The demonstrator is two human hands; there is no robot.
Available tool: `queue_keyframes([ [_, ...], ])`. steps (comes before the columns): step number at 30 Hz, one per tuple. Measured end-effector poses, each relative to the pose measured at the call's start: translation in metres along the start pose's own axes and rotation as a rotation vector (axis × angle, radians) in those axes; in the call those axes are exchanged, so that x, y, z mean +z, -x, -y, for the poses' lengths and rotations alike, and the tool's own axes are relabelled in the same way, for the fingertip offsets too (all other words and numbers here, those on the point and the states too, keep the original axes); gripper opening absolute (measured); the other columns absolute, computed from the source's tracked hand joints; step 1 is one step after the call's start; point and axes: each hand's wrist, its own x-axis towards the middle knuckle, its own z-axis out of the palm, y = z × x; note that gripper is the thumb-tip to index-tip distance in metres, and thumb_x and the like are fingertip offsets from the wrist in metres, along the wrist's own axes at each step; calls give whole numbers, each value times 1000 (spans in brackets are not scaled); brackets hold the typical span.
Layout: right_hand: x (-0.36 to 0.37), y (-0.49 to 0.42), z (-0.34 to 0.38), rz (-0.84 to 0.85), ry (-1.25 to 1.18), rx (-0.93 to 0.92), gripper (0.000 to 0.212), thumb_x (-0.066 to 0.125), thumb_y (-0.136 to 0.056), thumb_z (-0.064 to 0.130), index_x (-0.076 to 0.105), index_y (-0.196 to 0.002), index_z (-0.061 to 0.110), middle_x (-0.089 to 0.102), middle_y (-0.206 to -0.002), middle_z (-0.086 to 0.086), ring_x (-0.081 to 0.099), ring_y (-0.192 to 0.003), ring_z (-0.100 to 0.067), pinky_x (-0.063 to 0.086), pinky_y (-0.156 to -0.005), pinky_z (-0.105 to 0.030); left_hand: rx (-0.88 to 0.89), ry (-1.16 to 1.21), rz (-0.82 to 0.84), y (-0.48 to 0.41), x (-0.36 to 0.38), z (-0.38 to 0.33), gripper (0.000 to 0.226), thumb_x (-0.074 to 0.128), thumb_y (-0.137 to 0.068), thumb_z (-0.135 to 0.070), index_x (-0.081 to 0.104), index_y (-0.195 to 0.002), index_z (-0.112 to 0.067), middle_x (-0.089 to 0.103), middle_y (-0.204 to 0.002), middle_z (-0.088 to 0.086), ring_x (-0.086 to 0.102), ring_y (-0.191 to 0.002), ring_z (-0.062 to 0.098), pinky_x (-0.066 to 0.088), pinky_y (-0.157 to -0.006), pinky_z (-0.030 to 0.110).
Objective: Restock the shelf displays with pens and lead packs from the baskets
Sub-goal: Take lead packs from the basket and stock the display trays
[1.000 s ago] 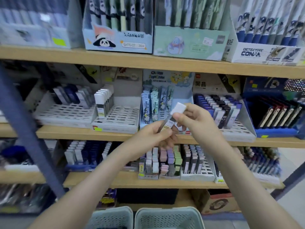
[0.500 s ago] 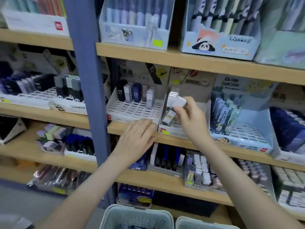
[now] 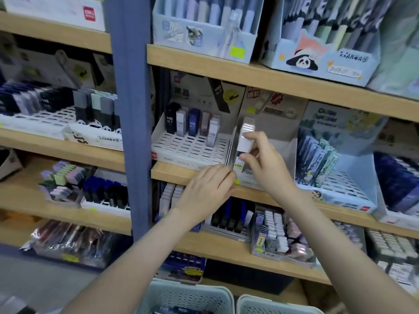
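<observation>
My right hand (image 3: 264, 164) pinches a white-capped lead pack (image 3: 244, 143) with a "100" label, holding it over the white slotted display tray (image 3: 249, 180) on the middle shelf. A row of similar white packs (image 3: 248, 124) stands just behind it in that tray. My left hand (image 3: 207, 191) rests with relaxed fingers on the wooden shelf edge (image 3: 172, 172) just left of the tray, holding nothing. To the left, another slotted tray (image 3: 188, 150) holds several HB 0.7 lead packs (image 3: 192, 125).
A blue steel upright (image 3: 129, 109) divides the shelving. Two pale mesh baskets (image 3: 186, 295) (image 3: 276, 307) sit at the bottom. A blue cartoon display of lead packs (image 3: 335, 175) stands right of my right hand. Pen boxes (image 3: 204, 21) fill the shelf above; more packs sit below.
The view swung left along the shelf. My right hand carried the pack from mid-air down to the white tray. My left hand let go of the pack and dropped onto the shelf edge.
</observation>
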Motion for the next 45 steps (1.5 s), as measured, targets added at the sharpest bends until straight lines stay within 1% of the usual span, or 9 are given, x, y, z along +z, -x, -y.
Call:
queue_keyframes([
  [12, 4, 5, 0, -4, -66, 34, 41, 55, -94, 7, 43, -130, 20, 49, -88, 4, 47, -82, -13, 37, -74, -25, -19, -19, 33, -4, -3, -8, 28, 54, -88, -16, 60, -112, -2, 62, -106, 12, 52, -103, 25, 38, -95, 34],
  [18, 21, 50, 8, -353, 310, -285, 49, 57, -91, 6, 43, -138, 15, 47, -129, -12, 39, -111, -25, 29, -98, -33, -63, 23, 22, 38, -16, -11, 34, 59, -89, -9, 61, -121, 1, 62, -120, 17, 55, -112, 29, 41, -99, 38],
  [23, 110, 156, -6, 185, 204, -328, 42, 45, -95, 24, 40, -134, 10, 58, -118, -10, 45, -106, -21, 34, -94, -26, -172, 82, 341, 189, -35, -25, 32, 52, -86, -7, 56, -118, -3, 61, -118, 16, 52, -110, 29, 39, -94, 38],
  [26, 185, 214, -38, 604, 285, -198, 66, 66, -86, 36, 34, -137, 10, 62, -119, -4, 54, -109, -17, 44, -93, -25, -265, 122, 583, 278, -37, -38, 29, 43, -89, -18, 48, -116, -9, 58, -115, 12, 49, -102, 27, 35, -90, 34],
  [30, 268, 275, -86, 1047, 341, -36, 62, 30, -104, 33, -2, -152, 11, 11, -159, -5, 13, -145, -22, 13, -117, -35, -337, 226, 797, 352, -27, -48, 32, 40, -97, -28, 55, -117, -8, 62, -116, 12, 54, -105, 28, 36, -97, 36],
  [33, 325, 306, -112, 1147, 455, -19, 64, 32, -103, 31, -3, -151, 7, 10, -159, -10, 14, -145, -27, 11, -118, -38, -365, 257, 868, 384, -16, -50, 34, 50, -92, -28, 61, -116, -7, 63, -118, 12, 59, -109, 29, 38, -100, 38],
  [35, 360, 319, -120, 1179, 488, -26, 70, 50, -97, 26, 9, -150, 5, 31, -152, -17, 34, -138, -29, 26, -114, -38, -366, 275, 894, 398, -12, -50, 34, 51, -91, -29, 63, -114, -7, 64, -119, 11, 60, -111, 28, 38, -101, 38],
  [38, 402, 337, -128, 1173, 372, -16, 99, 92, -46, 40, 54, -130, 5, 67, -114, -14, 66, -102, -28, 54, -84, -39, -365, 280, 884, 409, -9, -50, 30, 53, -90, -28, 68, -110, -10, 64, -119, 9, 60, -110, 26, 37, -104, 36],
  [45, 437, 358, -121, 1113, 311, -106, 107, 75, -54, 70, 42, -128, 0, 62, -111, -14, 51, -102, -27, 39, -90, -41, -345, 253, 791, 423, 0, -57, 28, 56, -87, -20, 68, -109, -8, 61, -123, 11, 49, -118, 27, 27, -106, 39],
])
